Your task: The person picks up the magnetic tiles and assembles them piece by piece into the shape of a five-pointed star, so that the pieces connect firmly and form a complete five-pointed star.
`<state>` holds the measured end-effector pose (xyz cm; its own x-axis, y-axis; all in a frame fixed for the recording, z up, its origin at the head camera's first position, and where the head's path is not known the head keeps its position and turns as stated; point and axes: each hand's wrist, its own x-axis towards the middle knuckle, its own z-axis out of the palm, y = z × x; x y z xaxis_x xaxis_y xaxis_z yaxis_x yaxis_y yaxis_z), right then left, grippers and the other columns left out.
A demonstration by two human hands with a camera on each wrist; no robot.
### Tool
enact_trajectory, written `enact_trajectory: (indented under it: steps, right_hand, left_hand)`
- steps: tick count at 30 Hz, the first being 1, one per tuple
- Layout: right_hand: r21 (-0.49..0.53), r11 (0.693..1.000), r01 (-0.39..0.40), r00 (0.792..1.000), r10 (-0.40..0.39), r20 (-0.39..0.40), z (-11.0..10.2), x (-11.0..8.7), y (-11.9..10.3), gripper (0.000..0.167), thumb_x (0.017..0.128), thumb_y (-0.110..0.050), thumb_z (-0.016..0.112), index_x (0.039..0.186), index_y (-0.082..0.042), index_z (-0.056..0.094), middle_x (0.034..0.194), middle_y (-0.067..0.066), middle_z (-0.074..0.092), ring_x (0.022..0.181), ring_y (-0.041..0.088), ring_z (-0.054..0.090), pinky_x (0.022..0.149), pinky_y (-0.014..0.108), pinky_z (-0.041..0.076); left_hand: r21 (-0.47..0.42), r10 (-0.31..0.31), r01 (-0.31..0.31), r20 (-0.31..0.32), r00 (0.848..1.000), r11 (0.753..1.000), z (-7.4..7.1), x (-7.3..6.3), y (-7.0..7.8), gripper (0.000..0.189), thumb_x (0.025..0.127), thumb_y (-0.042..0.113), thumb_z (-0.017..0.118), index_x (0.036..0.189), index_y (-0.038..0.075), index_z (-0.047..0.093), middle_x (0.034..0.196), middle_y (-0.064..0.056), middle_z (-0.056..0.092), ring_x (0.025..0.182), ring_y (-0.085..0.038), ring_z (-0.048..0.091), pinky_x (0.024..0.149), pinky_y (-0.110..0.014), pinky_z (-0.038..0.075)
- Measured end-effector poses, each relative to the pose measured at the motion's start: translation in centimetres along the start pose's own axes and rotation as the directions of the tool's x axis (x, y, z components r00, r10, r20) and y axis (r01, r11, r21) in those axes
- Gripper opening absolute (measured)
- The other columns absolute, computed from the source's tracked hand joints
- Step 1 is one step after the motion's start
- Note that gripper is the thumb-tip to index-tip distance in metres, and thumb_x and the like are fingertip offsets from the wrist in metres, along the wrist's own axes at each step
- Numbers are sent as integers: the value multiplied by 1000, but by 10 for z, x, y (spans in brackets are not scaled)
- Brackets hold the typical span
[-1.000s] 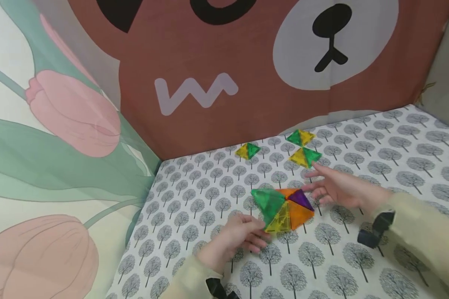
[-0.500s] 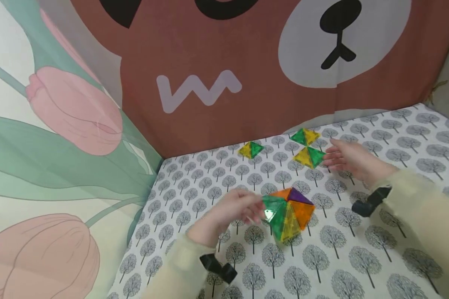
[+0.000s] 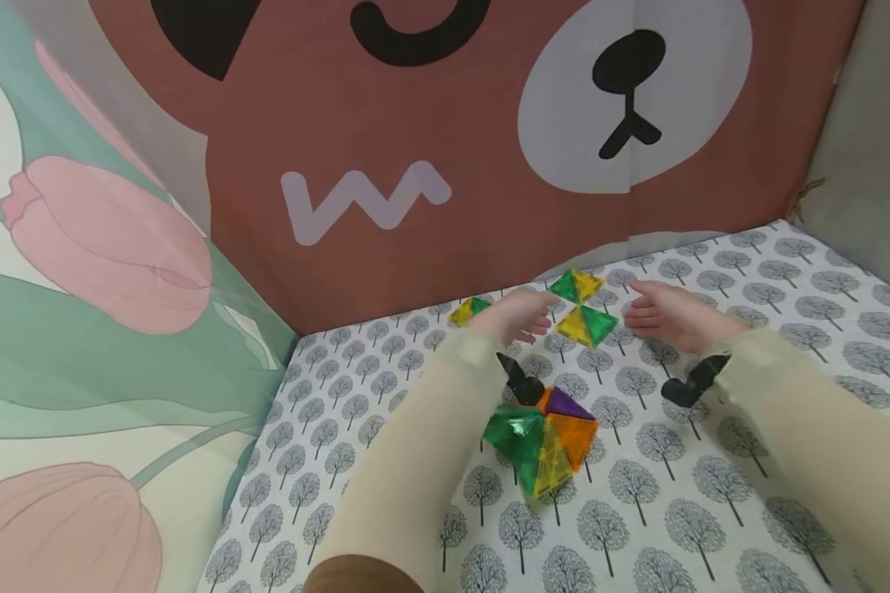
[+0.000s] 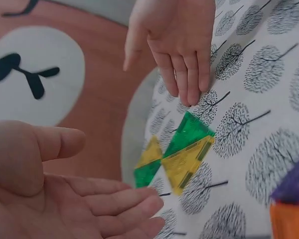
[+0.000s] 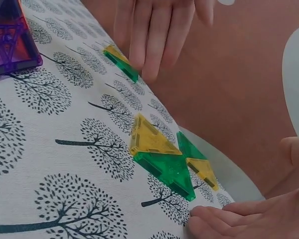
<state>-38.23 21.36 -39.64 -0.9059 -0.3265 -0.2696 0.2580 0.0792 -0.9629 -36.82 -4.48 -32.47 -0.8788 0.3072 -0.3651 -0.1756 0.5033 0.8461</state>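
Both hands reach toward the back of the table, palms facing each other. My left hand [image 3: 521, 315] has its fingers extended and holds nothing. Opposite it, my right hand [image 3: 675, 315] is likewise straight-fingered and bare. Between them lie two diamonds of magnetic tiles, a nearer green-and-yellow one [image 3: 587, 325] and a farther one [image 3: 576, 286], meeting at a corner. In the right wrist view the right fingertips [image 5: 202, 216] are close to the nearer diamond [image 5: 162, 159]; contact cannot be told. Beneath the left forearm stands a raised shape of green, yellow, orange and purple tiles [image 3: 552, 449], partly covered.
A third yellow-and-green diamond [image 3: 466, 310] lies at the back, partly behind the left hand. The tabletop wears a tree-print cloth [image 3: 638, 494]. A brown bear-print backdrop [image 3: 489, 231] rises at the back edge, and a tulip-print curtain [image 3: 104, 371] at the left.
My left hand has left the raised tile shape and moved up and forward to the back diamonds. The right hand has moved slightly forward beside them. The camera view has shifted a little.
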Motion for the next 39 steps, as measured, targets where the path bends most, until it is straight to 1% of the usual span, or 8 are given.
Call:
enact_trajectory:
  steps: [4, 8, 10, 20, 26, 32, 35, 39]
  right_hand:
    - [-5, 1000, -4, 1000, 4, -8, 5, 2, -1, 88, 105, -53, 28, 149, 17, -2, 153, 39, 14, 143, 45, 21, 115, 48, 26]
    - [-8, 1000, -15, 1000, 15, -7, 6, 4, 1, 87, 105, -53, 27, 149, 18, 2, 151, 40, 20, 141, 46, 25, 114, 48, 29]
    - [-5, 1000, -24, 1000, 24, -11, 7, 5, 1, 86, 105, -52, 27, 149, 18, 3, 150, 39, 21, 140, 46, 27, 113, 47, 31]
    - [62, 998, -17, 1000, 17, 5, 14, 8, 3, 73, 108, -36, 29, 148, 19, 4, 151, 40, 17, 140, 45, 27, 113, 43, 32]
    - [70, 998, 0, 1000, 0, 0, 18, 8, 4, 66, 109, -30, 30, 147, 21, 11, 148, 40, 24, 134, 43, 35, 110, 41, 36]
    - [89, 996, -1, 1000, -2, 31, 20, 8, 7, 55, 108, -17, 32, 149, 17, 16, 146, 39, 30, 125, 38, 48, 106, 40, 42]
    - [55, 998, 10, 999, -11, 32, 21, 9, 10, 50, 106, -10, 39, 145, 19, 25, 137, 37, 43, 113, 30, 59, 102, 39, 46]
    - [-8, 1000, 11, 1000, -10, 16, 22, 8, 14, 44, 102, -4, 47, 137, 20, 35, 119, 26, 60, 100, 23, 66, 97, 38, 50]
  left_hand:
    - [-110, -64, 60, -32, 997, 992, 6, 19, -3, 55, 104, 33, 52, 149, 3, 40, 139, -28, 48, 126, -40, 50, 106, -48, 41]
    - [-253, -130, 115, -44, 991, 961, 13, 35, -7, 60, 103, 31, 53, 154, 6, 32, 143, -31, 42, 129, -41, 47, 107, -48, 40]
    - [-297, -154, 130, -59, 986, 946, 17, 37, -7, 61, 103, 31, 54, 154, 7, 31, 142, -31, 42, 129, -41, 47, 106, -48, 41]
    - [-378, -185, 104, -185, 965, 920, 25, 33, -16, 57, 101, 27, 57, 151, 7, 39, 145, -18, 42, 120, -40, 52, 102, -44, 46]
    - [-402, -220, 110, -239, 946, 909, 25, 40, -27, 46, 97, 16, 62, 138, -1, 51, 123, -22, 52, 95, -32, 60, 91, -40, 53]
    - [-356, -233, 112, -318, 919, 928, 32, 52, -34, 37, 94, -3, 59, 129, -7, 51, 89, -15, 57, 63, -22, 56, 78, -36, 57]
    - [-342, -226, 105, -337, 914, 934, 35, 55, -34, 38, 93, -6, 60, 130, -7, 50, 81, -14, 58, 59, -20, 54, 77, -36, 58]
    - [-349, -250, 130, -323, 913, 928, 38, 55, -34, 50, 93, -5, 62, 139, -3, 43, 84, -16, 63, 59, -21, 58, 79, -36, 59]
